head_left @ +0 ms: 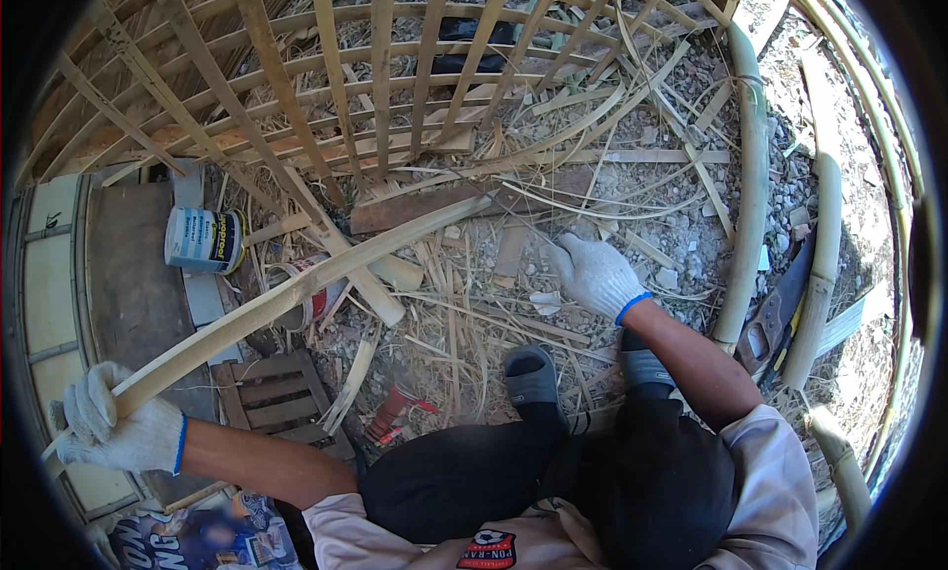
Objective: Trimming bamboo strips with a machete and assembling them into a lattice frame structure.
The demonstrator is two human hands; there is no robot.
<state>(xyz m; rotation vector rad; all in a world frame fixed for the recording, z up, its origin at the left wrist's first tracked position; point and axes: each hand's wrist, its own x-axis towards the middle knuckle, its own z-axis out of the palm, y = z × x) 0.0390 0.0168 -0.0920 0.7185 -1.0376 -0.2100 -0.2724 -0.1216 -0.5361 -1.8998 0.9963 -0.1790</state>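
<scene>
A curved woven bamboo lattice fills the upper frame. A long, flat bamboo strip runs diagonally from centre to lower left, clenched by the knit-gloved left hand. The gloved right hand, loosely open, reaches down among dry straw-like slivers at centre.

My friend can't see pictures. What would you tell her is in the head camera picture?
A person squatting on littered ground grips a long bamboo strip in the gloved left hand and reaches the gloved right hand down to bamboo scraps. A woven bamboo lattice stands ahead, with a can at the left and thick bamboo poles at the right.
</scene>
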